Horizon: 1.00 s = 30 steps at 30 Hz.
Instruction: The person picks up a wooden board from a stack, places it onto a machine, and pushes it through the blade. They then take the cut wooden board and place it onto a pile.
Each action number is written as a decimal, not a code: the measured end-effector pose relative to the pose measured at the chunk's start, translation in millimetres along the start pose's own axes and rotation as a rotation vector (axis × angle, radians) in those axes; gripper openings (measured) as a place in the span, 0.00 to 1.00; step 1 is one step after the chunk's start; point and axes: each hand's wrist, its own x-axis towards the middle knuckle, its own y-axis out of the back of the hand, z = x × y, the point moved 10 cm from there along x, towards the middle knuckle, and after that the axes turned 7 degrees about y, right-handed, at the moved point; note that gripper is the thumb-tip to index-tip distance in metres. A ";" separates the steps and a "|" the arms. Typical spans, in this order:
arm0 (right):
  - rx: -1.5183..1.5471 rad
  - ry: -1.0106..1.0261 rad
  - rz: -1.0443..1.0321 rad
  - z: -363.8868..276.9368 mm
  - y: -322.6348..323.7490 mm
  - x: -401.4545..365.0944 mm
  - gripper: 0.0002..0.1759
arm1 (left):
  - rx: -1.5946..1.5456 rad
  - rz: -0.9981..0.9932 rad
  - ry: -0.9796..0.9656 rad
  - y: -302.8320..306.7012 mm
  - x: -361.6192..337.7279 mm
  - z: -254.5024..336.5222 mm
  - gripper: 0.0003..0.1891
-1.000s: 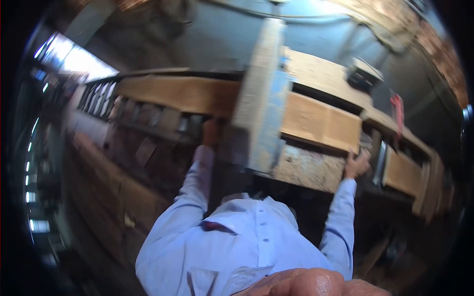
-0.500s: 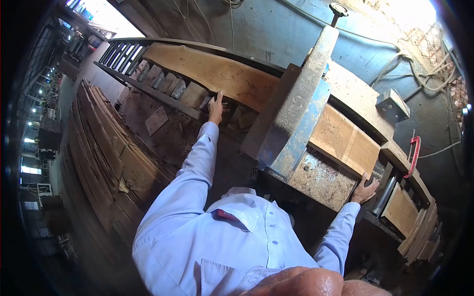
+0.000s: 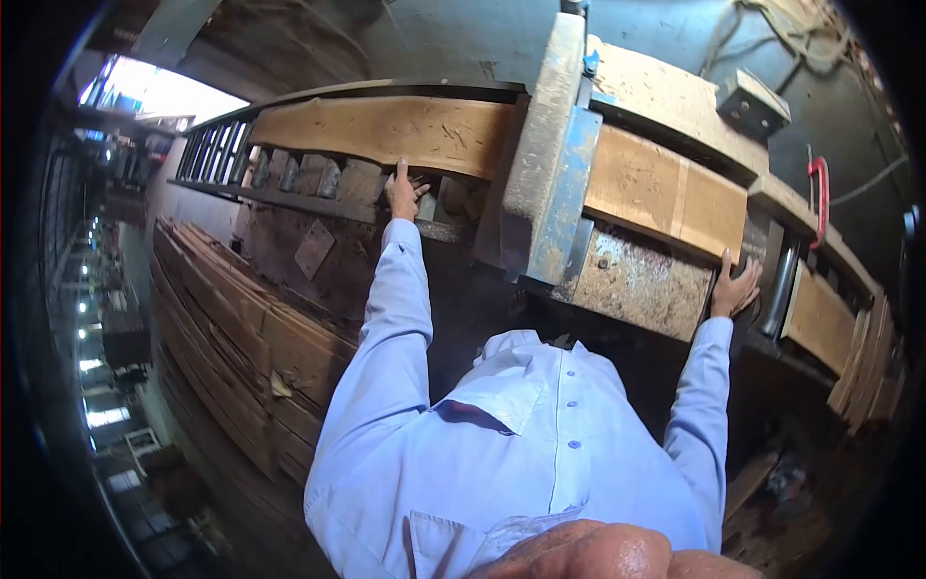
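A long wooden plank [image 3: 386,130] lies on a row of rollers and passes under a worn blue-grey machine head [image 3: 555,164], coming out on the right as a paler section [image 3: 666,193]. My left hand [image 3: 403,191] reaches forward, fingers extended, touching the plank's lower edge over the rollers. My right hand [image 3: 735,288] rests with fingers spread against the right end of the rusty machine bed [image 3: 637,285], just below the plank's end. Neither hand grips anything. My light blue shirt fills the lower middle.
A stack of thin wood boards [image 3: 241,338] runs along the left. A metal roller [image 3: 779,285] and more boards [image 3: 820,323] sit right of my right hand. A red handle [image 3: 818,198] and a grey box [image 3: 752,101] are behind the machine.
The view has swung, so the machine sits more level in frame. Both hands stay on the same spots on the plank edge and the machine bed.
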 end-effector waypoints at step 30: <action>1.324 -0.332 0.169 -20.4 -37.7 -77.9 0.10 | 0.074 0.088 -0.144 2.8 -8.0 12.8 0.33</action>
